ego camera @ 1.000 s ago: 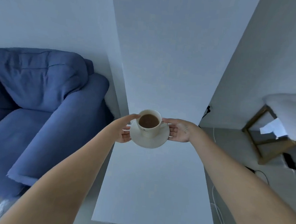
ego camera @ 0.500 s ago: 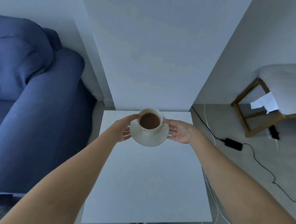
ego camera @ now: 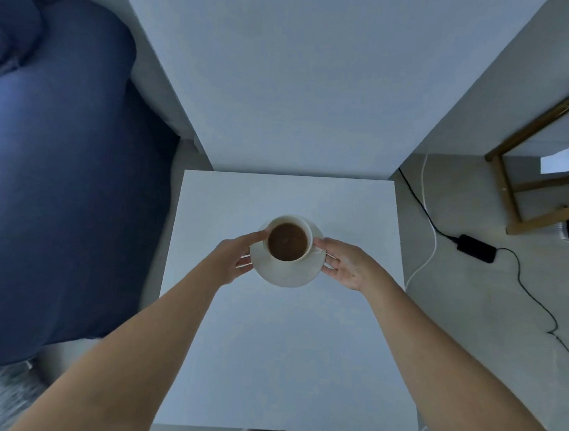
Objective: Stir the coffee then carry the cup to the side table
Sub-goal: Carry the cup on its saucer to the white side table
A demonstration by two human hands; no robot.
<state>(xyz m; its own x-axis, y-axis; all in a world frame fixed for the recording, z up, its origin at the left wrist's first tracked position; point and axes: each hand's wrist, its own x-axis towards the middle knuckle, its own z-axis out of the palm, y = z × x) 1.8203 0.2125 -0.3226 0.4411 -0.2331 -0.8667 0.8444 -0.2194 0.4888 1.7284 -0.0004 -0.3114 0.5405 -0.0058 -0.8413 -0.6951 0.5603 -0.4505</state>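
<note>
A white cup [ego camera: 288,237] full of brown coffee stands on a white saucer [ego camera: 287,272]. I hold the saucer from both sides over the white square side table [ego camera: 287,350]. My left hand [ego camera: 234,260] grips its left rim, thumb against the cup's side. My right hand [ego camera: 347,265] grips the right rim, by the cup's handle. Whether the saucer touches the tabletop I cannot tell. No spoon is in sight.
A blue sofa [ego camera: 63,183] stands close to the table's left edge. A white wall panel [ego camera: 303,75] rises behind the table. On the floor to the right lie a black power adapter [ego camera: 476,248] with cables and a wooden stool [ego camera: 542,172].
The view has tilted down and closer over the side table. The cup and saucer, still held in both hands, now sit lower, over the table's far middle.
</note>
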